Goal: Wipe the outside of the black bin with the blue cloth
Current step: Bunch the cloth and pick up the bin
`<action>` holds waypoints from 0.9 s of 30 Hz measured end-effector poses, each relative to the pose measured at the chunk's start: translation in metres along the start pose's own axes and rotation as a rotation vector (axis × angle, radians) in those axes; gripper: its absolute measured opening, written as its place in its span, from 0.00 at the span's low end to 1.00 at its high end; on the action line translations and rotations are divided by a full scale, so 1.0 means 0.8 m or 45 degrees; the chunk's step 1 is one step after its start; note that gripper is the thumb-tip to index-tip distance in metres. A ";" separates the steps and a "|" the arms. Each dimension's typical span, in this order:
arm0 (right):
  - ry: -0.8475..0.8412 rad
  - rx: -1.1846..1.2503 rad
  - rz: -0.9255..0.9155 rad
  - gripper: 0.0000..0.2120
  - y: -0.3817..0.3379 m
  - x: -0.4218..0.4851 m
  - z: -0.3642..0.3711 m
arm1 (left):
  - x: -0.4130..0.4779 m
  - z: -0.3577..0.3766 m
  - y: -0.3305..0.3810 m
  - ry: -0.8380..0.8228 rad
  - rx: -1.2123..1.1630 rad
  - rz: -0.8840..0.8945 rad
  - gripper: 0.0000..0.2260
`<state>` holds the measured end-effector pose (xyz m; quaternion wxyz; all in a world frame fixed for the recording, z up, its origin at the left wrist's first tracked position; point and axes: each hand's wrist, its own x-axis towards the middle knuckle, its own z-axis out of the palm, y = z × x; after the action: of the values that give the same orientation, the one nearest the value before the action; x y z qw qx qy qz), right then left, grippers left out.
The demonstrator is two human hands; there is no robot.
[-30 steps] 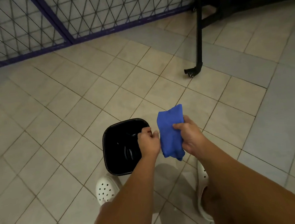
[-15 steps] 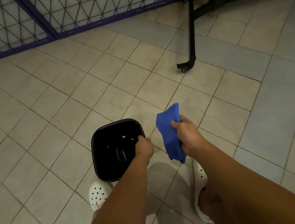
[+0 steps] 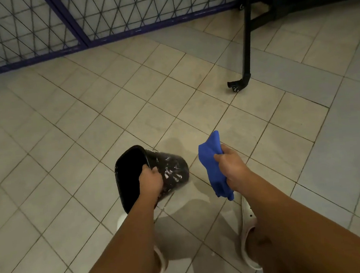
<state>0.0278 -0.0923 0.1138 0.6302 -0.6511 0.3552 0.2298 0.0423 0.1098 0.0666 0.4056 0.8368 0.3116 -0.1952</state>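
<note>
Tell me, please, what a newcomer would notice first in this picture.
The bright blue cloth, bunched in the right hand at lower centre-right, stands out first. Just left of it, apart from the cloth, the left hand holds the black bin by its rim, tilted with its mouth turned left. A wire fence runs along the top.

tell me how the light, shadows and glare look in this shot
Head view: dim, warm, even light. Soft grey shadows of the arms fall on the floor near the feet. Small white glints speckle the outer wall of the bin, while its inside reads as flat black with no detail. The cloth stays a crisp, saturated blue, with no motion blur.
</note>
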 end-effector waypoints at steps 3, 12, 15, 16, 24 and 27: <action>0.032 -0.091 -0.073 0.25 -0.005 -0.010 0.002 | -0.012 -0.025 -0.001 -0.051 -0.316 -0.037 0.11; 0.261 -0.601 -0.357 0.25 -0.009 -0.044 0.003 | -0.074 -0.074 0.031 -0.141 -0.811 -0.074 0.09; 0.190 -0.778 -0.396 0.25 -0.009 -0.052 0.006 | -0.091 -0.080 0.041 -0.071 -0.769 0.009 0.15; 0.170 -0.822 -0.418 0.25 -0.009 -0.052 0.005 | -0.095 -0.081 0.043 -0.054 -0.761 0.028 0.17; 0.013 -1.033 -0.656 0.24 -0.005 -0.057 0.001 | -0.100 -0.107 0.053 0.033 -0.767 0.058 0.23; 0.066 -1.065 -0.712 0.22 0.005 -0.051 0.007 | -0.103 -0.110 0.054 0.022 -0.771 0.068 0.25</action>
<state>-0.0011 -0.0798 0.1411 0.3437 -0.9237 0.0599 0.1585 0.0184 0.1299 0.1910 0.6390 0.6873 0.3370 -0.0756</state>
